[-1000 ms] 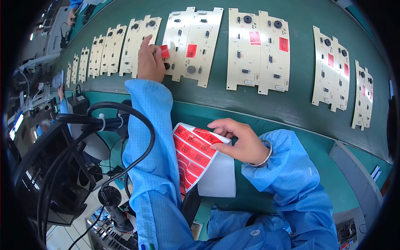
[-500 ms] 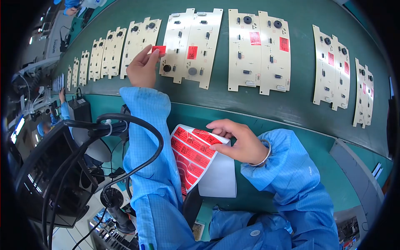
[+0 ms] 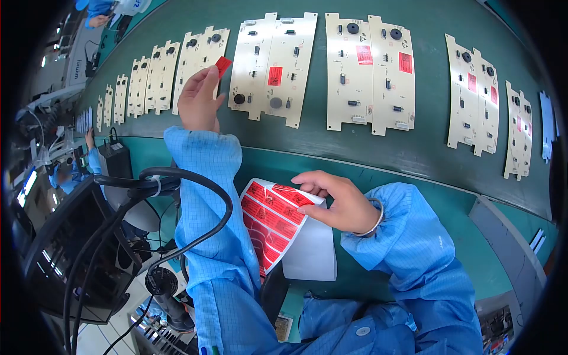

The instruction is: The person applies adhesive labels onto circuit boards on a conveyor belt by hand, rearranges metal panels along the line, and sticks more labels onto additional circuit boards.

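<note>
Between the thumb and finger of my left hand (image 3: 200, 102) is a small red label (image 3: 223, 65), tilted, just left of a cream circuit board pair (image 3: 260, 65). The right half of that pair bears a red label (image 3: 275, 76). Lower down, my right hand (image 3: 343, 201) pinches the upper right corner of a sheet of red labels (image 3: 272, 222). Rows of printed labels show on the sheet, and white backing paper (image 3: 310, 251) hangs behind it.
More circuit boards (image 3: 370, 77) lie along the green surface (image 3: 426, 118) to both sides, some with red labels. Black cables (image 3: 222, 207) loop beside my left sleeve, near a dark monitor (image 3: 83, 248). At far left are another person's hand and sleeve (image 3: 92, 148).
My left hand has drawn slightly left and tilted the red label, which has moved off the board's edge. The right hand and sheet have hardly moved. A blue object has appeared at the far right.
</note>
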Motion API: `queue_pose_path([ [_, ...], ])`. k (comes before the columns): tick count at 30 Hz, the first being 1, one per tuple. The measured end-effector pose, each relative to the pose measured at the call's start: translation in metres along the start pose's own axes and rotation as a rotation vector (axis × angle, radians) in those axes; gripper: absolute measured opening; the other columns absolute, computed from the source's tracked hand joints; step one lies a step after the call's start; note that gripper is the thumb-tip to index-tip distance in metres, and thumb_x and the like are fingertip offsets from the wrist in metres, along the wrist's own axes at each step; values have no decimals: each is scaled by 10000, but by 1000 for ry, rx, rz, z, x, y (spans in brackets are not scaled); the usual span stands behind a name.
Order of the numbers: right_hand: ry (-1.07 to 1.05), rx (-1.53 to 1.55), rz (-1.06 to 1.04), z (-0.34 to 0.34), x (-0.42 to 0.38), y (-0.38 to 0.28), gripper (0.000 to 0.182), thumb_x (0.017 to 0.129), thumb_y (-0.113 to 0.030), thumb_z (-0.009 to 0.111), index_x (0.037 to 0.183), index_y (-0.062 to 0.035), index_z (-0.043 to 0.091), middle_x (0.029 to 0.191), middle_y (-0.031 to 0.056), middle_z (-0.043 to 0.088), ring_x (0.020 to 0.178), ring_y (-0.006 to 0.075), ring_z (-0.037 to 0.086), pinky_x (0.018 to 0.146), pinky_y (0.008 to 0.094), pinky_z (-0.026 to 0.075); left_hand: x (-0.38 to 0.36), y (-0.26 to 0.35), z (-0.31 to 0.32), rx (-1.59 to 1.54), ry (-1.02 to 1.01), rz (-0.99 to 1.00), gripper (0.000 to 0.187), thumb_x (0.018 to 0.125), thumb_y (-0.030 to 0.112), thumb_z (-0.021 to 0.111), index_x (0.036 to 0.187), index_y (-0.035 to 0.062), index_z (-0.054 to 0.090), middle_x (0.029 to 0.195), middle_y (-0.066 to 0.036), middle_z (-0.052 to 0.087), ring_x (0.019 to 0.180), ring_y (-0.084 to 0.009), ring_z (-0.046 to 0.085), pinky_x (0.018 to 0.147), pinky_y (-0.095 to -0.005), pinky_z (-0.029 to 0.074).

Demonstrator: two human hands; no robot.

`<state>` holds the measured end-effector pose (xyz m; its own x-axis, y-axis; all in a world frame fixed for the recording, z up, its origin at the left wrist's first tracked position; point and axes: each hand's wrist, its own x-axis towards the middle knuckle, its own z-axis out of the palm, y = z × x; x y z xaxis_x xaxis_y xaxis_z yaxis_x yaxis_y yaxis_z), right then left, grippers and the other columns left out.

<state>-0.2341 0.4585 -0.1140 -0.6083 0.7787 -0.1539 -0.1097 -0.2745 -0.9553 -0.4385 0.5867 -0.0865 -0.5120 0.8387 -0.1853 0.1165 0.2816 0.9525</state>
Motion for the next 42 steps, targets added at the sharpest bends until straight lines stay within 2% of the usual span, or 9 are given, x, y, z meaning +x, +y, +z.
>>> queue_pose_path([
  [2, 2, -8, -11, 0, 1, 0, 383, 672, -70, 588, 1026, -49, 444, 847, 122, 532, 762, 211, 530, 686, 284, 422, 1, 2, 1, 34, 47, 4, 182, 738, 142, 550, 863, 24, 493, 741, -22, 555, 673, -90, 514, 490, -186, 365],
  [5, 4, -4, -5, 2, 2, -1, 382, 670, -62, 587, 1024, -47, 444, 841, 121, 531, 762, 211, 530, 688, 283, 423, 13, -7, -7, -319, -29, -262, 179, 751, 134, 519, 880, 14, 487, 544, 40, 399, 477, -51, 365, 425, -183, 270],
  [8, 13, -17, -18, 3, 3, -1, 389, 666, -53, 586, 1026, -47, 441, 833, 121, 528, 761, 212, 530, 689, 282, 424, 18, -14, -17, -517, -283, -455, 170, 808, 137, 427, 931, 24, 460, 491, 49, 258, 397, -46, 240, 386, -190, 232],
  [11, 10, -14, -20, 3, 3, -1, 396, 661, -45, 586, 1028, -51, 439, 829, 120, 524, 761, 213, 530, 690, 280, 425, 16, -14, -14, -541, -242, -540, 168, 818, 126, 391, 933, 24, 459, 458, 54, 208, 377, -37, 198, 348, -188, 187],
  [14, 8, -21, -15, 4, 5, 0, 400, 658, -42, 586, 1029, -53, 437, 834, 121, 521, 762, 216, 529, 689, 280, 425, 16, -18, -18, -534, -286, -552, 203, 790, 125, 428, 954, 7, 454, 474, 54, 187, 388, -45, 187, 353, -189, 175],
  [20, 8, -26, -6, 6, 6, 1, 403, 656, -41, 585, 1030, -55, 437, 840, 124, 519, 769, 218, 528, 688, 282, 427, 3, -18, -15, -520, -318, -529, 251, 807, 163, 396, 1012, 28, 447, 471, 57, 192, 375, -41, 181, 343, -183, 174],
  [29, 11, -12, 7, 9, 10, 0, 410, 664, -47, 588, 1039, -59, 424, 829, 114, 527, 756, 213, 533, 687, 287, 431, 1, -27, -16, -484, -278, -526, 281, 816, 202, 366, 1009, 32, 482, 446, 55, 196, 356, -42, 182, 320, -187, 182],
  [41, 8, -27, -8, 13, 14, 2, 414, 664, -61, 582, 1043, -53, 415, 831, 130, 522, 754, 230, 533, 690, 293, 429, 3, -33, -20, -384, -352, -475, 308, 830, 170, 343, 1096, 34, 417, 476, 61, 211, 380, -30, 188, 339, -173, 186],
  [42, 8, -30, -12, 13, 15, 2, 413, 665, -61, 582, 1042, -52, 414, 829, 130, 522, 753, 230, 533, 688, 293, 429, 3, -33, -20, -413, -361, -471, 288, 830, 165, 347, 1070, 28, 429, 474, 60, 214, 378, -30, 190, 339, -175, 186],
])
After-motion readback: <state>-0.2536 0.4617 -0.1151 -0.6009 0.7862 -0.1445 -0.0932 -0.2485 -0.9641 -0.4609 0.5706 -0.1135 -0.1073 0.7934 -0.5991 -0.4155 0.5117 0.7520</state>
